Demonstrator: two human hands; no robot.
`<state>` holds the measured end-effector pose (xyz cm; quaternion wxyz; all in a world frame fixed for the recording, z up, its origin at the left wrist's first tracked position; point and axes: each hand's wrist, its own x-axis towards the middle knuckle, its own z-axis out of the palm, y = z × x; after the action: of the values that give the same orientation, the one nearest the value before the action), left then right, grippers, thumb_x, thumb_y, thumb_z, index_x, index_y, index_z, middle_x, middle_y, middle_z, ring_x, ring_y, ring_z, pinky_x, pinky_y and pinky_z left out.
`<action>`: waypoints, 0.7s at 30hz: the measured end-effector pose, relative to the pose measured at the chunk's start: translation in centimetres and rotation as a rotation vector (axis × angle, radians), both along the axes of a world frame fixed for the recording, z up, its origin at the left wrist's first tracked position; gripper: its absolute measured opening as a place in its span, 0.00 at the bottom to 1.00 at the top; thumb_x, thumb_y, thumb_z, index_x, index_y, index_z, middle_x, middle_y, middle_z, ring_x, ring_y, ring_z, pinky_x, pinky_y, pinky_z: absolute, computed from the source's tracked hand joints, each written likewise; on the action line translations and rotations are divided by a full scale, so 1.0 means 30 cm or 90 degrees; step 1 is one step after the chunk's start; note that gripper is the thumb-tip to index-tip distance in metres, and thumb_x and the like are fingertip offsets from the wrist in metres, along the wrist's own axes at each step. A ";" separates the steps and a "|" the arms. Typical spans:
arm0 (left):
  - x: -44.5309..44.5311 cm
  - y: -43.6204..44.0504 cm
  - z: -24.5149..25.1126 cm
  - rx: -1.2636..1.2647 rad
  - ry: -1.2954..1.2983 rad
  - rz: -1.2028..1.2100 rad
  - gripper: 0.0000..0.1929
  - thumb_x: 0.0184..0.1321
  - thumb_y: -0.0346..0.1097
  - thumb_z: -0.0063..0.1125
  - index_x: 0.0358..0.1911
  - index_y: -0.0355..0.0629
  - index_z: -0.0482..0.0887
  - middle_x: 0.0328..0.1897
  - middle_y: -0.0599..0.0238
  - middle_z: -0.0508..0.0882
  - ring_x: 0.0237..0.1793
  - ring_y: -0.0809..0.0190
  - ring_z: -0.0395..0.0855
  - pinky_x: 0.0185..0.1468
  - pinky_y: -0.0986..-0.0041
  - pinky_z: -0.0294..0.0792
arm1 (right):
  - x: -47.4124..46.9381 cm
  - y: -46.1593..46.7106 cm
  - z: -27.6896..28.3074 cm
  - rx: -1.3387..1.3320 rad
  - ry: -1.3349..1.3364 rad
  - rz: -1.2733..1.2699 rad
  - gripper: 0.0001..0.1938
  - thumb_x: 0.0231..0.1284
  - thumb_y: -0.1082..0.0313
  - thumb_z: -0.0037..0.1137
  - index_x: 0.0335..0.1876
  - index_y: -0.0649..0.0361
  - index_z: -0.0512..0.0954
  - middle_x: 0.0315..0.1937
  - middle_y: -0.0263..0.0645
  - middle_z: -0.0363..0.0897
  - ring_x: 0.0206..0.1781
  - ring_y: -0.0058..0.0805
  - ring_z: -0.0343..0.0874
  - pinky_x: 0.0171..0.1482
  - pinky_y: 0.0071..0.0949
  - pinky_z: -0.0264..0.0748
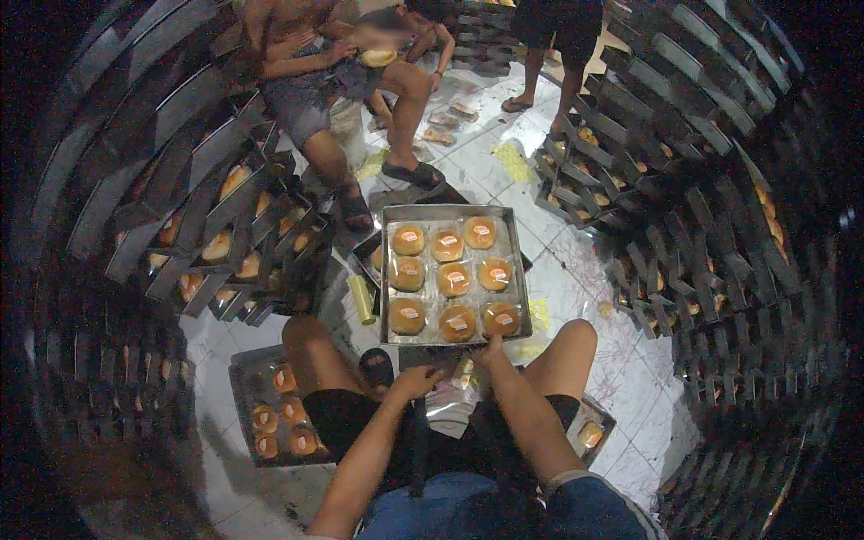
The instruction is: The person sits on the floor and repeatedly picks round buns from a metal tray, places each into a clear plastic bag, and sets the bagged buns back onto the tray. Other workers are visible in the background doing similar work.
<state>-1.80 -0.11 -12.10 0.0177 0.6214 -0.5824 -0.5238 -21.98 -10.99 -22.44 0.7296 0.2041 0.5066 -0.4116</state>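
Observation:
In front of me a square metal tray [524, 270] holds several round buns with labels, in rows on a pale liner. My right hand [493, 351] is at the tray's near edge, just below the near-right bun [501, 318]; whether it grips anything cannot be told. To its left, my left hand [422, 381] hovers over my lap with its fingers bent, its hold unclear. Clear plastic [449, 408] lies between my thighs, with a small printed packet [465, 373] beside my right hand.
A tray of buns [246, 405] lies at left, and another tray [604, 422] at right. Stacked bread trays [223, 236] rise on both sides. A yellow roll [361, 299] is on the tiled floor. A seated person [324, 115] and others are ahead.

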 end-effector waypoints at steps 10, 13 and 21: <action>-0.054 0.087 -0.117 -0.035 0.000 -0.001 0.32 0.64 0.65 0.42 0.54 0.45 0.80 0.48 0.53 0.85 0.49 0.47 0.83 0.56 0.58 0.71 | -0.063 -0.067 -0.279 -0.125 0.137 0.222 0.16 0.65 0.60 0.42 0.51 0.62 0.70 0.51 0.50 0.72 0.49 0.46 0.76 0.49 0.49 0.79; -0.084 0.106 -0.127 -0.040 -0.007 -0.002 0.31 0.63 0.66 0.42 0.53 0.47 0.80 0.45 0.57 0.86 0.46 0.50 0.84 0.54 0.59 0.72 | -0.062 -0.073 -0.271 -0.149 0.175 0.297 0.15 0.68 0.59 0.42 0.51 0.60 0.71 0.48 0.48 0.73 0.46 0.44 0.77 0.45 0.44 0.81; -0.057 0.083 -0.105 -0.017 -0.023 -0.065 0.32 0.63 0.67 0.40 0.54 0.46 0.80 0.45 0.55 0.86 0.45 0.51 0.84 0.53 0.59 0.72 | -0.041 -0.045 -0.201 -0.179 0.133 0.285 0.17 0.67 0.53 0.46 0.49 0.58 0.71 0.42 0.44 0.77 0.39 0.37 0.79 0.38 0.37 0.82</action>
<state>-3.51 2.37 -15.24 -0.0112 0.6002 -0.6204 -0.5047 -23.21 -12.34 -28.47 0.7672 -0.0596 0.5495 -0.3254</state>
